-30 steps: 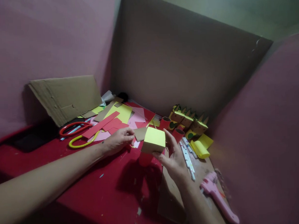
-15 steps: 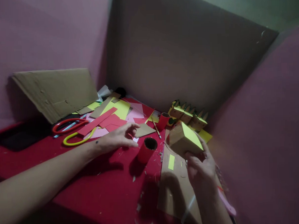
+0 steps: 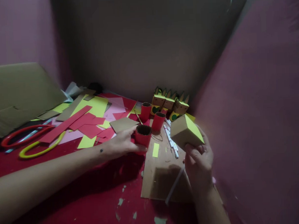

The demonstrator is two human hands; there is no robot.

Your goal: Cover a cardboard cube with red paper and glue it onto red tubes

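Where gripped, cardboard box shows yellow.

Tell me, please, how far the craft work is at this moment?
Done: several finished yellow-topped boxes stand by the back wall. In hand: the right hand holds another cardboard box, while the left hand grips a red tube. Left: two red tubes and loose paper pieces lie unused.

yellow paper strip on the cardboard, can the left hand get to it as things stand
Probably yes. The yellow strip lies bare just beside the left hand, but that hand is closed on the red tube.
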